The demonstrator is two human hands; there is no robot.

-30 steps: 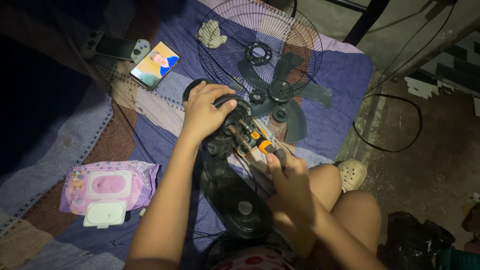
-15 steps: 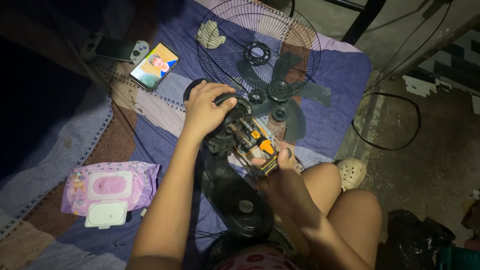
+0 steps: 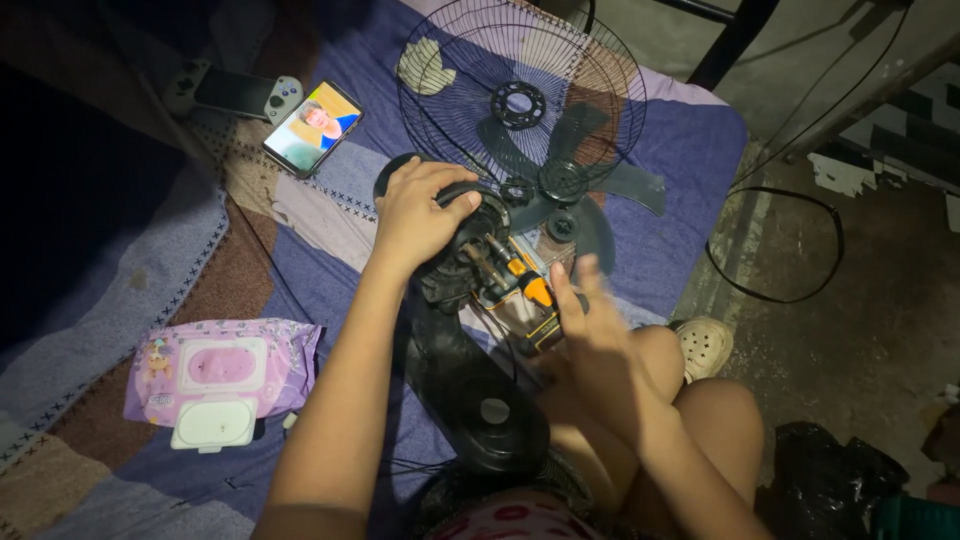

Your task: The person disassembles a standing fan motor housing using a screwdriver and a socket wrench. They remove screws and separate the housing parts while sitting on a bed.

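My left hand (image 3: 415, 215) grips the black motor housing (image 3: 470, 240) of a dismantled fan lying on a patchwork blanket. The fan's black stand and base (image 3: 480, 400) stretch toward me between my arms. My right hand (image 3: 590, 325) hovers blurred, fingers spread, just right of an orange-handled screwdriver (image 3: 525, 285) that rests by the motor on a small box. Whether it touches the screwdriver I cannot tell. The fan blades (image 3: 590, 190) and a round wire grille (image 3: 520, 95) lie just beyond the motor.
A lit phone (image 3: 312, 127) and a game controller (image 3: 235, 92) lie at upper left. A pink wet-wipes pack (image 3: 220, 370) sits at left. A sandal (image 3: 705, 345), a black cable (image 3: 790, 240) and a dark bag (image 3: 830, 480) are on the concrete floor at right.
My right hand has let go near the screwdriver, opened its fingers and lifted slightly to the right. My left hand stays on the motor housing.
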